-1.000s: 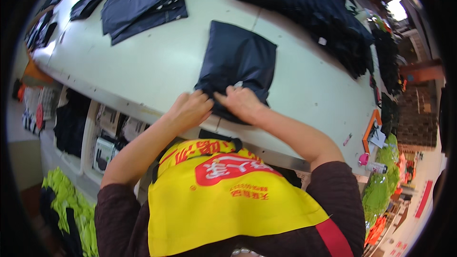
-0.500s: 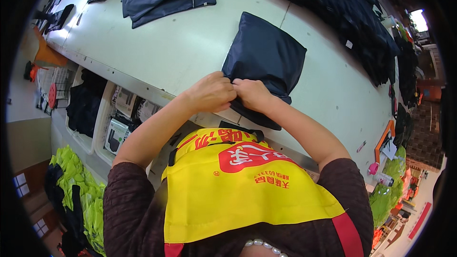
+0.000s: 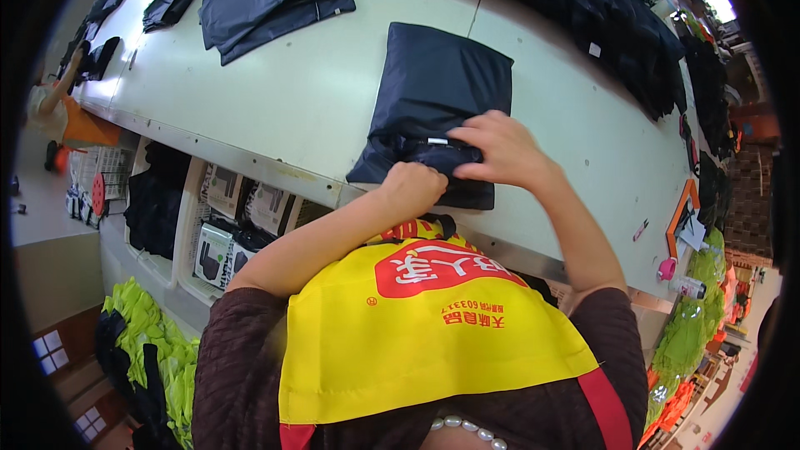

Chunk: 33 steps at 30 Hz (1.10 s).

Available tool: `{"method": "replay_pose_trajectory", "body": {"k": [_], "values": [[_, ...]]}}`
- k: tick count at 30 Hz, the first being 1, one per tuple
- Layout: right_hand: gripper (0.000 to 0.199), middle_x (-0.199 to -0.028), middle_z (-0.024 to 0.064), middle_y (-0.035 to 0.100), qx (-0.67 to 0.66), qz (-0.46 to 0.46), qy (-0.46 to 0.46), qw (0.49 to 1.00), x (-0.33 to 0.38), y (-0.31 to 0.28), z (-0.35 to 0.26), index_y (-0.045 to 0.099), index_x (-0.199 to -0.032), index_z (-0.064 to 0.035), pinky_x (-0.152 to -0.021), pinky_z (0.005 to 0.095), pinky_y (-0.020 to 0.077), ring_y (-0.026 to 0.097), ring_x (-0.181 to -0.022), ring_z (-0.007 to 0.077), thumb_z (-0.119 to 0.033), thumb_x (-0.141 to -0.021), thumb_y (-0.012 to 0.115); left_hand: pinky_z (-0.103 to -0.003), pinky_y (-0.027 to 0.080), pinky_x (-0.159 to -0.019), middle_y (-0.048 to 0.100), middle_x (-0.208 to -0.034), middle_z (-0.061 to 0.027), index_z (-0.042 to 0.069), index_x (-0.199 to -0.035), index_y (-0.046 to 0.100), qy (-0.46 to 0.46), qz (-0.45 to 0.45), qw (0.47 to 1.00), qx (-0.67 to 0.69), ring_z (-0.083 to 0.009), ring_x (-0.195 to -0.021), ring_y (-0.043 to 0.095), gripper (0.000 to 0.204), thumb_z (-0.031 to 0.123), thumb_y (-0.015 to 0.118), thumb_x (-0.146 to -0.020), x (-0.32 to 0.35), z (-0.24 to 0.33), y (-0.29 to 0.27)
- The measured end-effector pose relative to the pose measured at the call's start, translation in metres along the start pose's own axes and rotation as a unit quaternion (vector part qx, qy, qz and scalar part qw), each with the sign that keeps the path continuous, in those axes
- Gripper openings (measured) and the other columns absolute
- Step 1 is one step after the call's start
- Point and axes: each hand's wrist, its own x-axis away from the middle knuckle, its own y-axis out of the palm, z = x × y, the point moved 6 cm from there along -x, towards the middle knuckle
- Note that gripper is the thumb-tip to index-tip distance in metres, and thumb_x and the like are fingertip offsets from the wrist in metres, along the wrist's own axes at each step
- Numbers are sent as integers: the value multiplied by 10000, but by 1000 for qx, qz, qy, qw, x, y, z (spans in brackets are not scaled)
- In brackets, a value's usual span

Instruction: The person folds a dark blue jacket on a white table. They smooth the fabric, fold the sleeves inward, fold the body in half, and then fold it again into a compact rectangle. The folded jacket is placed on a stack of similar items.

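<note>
A folded piece of smooth navy fabric (image 3: 446, 71), roughly square, lies on the pale table in front of me. A small white label (image 3: 437, 142) shows in the dark gap at its near side. My left hand (image 3: 414, 187) is closed on the near edge, its fingertips hidden in the folds. Over the right part of that edge is my right hand (image 3: 504, 150), slightly blurred, with its thumb and fingers apart beside the label. Whether those fingers touch the fabric is hard to see.
Stacked navy pieces (image 3: 279, 4) lie at the far left, and a large dark pile (image 3: 575, 21) at the far right. Below the table's front edge stands a white bin (image 3: 187, 242) with boxes. Yellow-green fabric (image 3: 158, 342) is heaped lower left. Another person's arm (image 3: 58, 92) shows far left.
The fabric has turned a little and sits further left in view. My right hand has left its grip beside the left and spread out to the right. The white label now shows.
</note>
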Motion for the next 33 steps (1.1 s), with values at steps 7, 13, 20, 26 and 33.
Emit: {"method": "replay_pose_trajectory", "body": {"k": [7, 13, 20, 26, 33], "values": [[181, -904, 158, 592, -17, -60, 82, 995, 37, 51, 25, 598, -892, -53, -706, 414, 506, 608, -810, 348, -92, -729, 667, -389, 516, -632, 662, -778, -105, 68, -801, 645, -3, -41, 998, 45, -295, -710, 643, 119, 182, 629, -771, -6, 12, 15], [124, -856, 178, 645, -6, -178, 61, 982, 13, 75, 24, 627, -830, -49, -712, 404, 513, 632, -852, 317, -56, -706, 640, -383, 493, -712, 640, -867, -144, 39, -876, 636, 69, 158, 929, 327, -311, -818, 620, 166, 122, 638, -733, -22, 22, -18], [352, -1051, 168, 622, -137, -142, 127, 972, 36, 37, 15, 599, -1076, -38, -782, 388, 496, 599, -935, 343, -18, -725, 601, -390, 486, -733, 627, -864, -149, 37, -864, 610, -25, 13, 985, 171, -321, -842, 611, 212, 168, 654, -703, -16, 21, -17], [370, -1190, 170, 537, 6, 67, 104, 992, 67, 12, -20, 605, -1097, -10, -892, 383, 465, 526, -1101, 330, -36, -728, 612, -390, 485, -713, 626, -837, -138, 25, -854, 602, -24, 79, 970, 231, -325, -820, 608, 231, 154, 711, -696, -20, 22, -35], [280, -970, 176, 587, -40, 178, 40, 982, 76, 37, -21, 587, -997, 18, -814, 379, 479, 570, -953, 325, 1, -718, 612, -388, 484, -675, 618, -819, -133, 30, -843, 595, -2, 118, 948, 295, -328, -796, 605, 237, 171, 727, -706, -21, 17, -23]]}}
